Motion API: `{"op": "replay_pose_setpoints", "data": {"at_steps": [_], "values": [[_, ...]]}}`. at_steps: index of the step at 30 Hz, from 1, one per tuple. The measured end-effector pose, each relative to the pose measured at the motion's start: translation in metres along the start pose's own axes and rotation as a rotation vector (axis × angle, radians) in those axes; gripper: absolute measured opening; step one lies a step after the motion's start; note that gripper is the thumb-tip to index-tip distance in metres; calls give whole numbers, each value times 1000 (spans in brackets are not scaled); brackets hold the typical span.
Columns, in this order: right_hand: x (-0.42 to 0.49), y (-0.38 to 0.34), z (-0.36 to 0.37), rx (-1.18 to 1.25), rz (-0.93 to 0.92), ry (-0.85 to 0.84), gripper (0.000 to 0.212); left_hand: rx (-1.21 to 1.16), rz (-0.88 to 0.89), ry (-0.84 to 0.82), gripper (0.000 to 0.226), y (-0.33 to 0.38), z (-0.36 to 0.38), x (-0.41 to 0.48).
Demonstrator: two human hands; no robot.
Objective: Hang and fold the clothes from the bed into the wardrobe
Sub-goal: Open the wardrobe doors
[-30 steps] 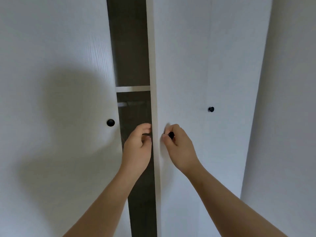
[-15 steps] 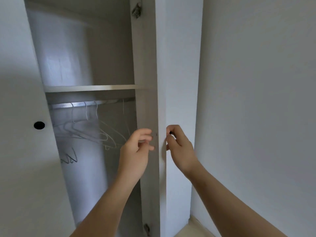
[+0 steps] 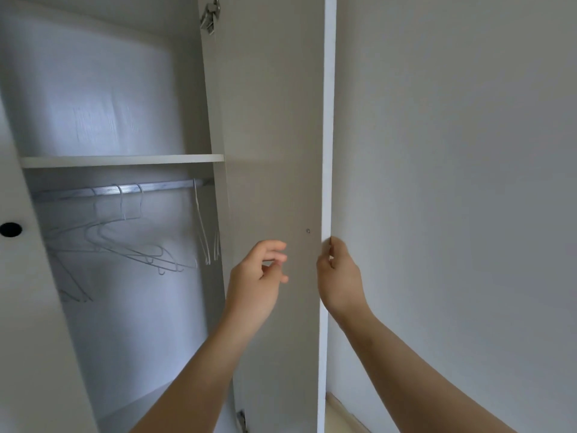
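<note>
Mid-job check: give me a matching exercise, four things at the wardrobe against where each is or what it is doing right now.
Things
1. left hand
2. right hand
3. hangers
4. black knob

Places or states
A. hang on the rail under the shelf
B. on the left door
C. grips the edge of the open right door
D. free, fingers loosely curled, holding nothing

Pairs: 1-D, 2-C, 3-A, 4-B
</note>
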State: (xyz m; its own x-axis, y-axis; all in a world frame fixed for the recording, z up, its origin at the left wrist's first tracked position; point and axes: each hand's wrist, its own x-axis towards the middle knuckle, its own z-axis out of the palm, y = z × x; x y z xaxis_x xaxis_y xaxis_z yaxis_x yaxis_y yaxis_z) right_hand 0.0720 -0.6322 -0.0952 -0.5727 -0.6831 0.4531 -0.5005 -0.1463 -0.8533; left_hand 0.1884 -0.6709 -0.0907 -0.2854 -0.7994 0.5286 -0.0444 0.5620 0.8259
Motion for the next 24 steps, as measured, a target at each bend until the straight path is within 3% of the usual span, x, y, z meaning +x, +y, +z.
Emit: {"op": "replay_pose_setpoints", "data": {"at_steps": [5, 10, 13, 24], "values": [[-9, 2, -7, -152, -135, 39, 41, 7, 18, 11, 32, -1, -2, 0], [-11, -12, 23, -128, -197, -99, 36, 77, 13, 70, 35, -10, -29, 4], [-10, -27, 56, -82, -200, -144, 37, 255, 36, 163, 28, -24, -62, 11], [-13, -85, 207, -16, -215, -331, 38, 642, 73, 388, 26, -69, -225, 47]]}}
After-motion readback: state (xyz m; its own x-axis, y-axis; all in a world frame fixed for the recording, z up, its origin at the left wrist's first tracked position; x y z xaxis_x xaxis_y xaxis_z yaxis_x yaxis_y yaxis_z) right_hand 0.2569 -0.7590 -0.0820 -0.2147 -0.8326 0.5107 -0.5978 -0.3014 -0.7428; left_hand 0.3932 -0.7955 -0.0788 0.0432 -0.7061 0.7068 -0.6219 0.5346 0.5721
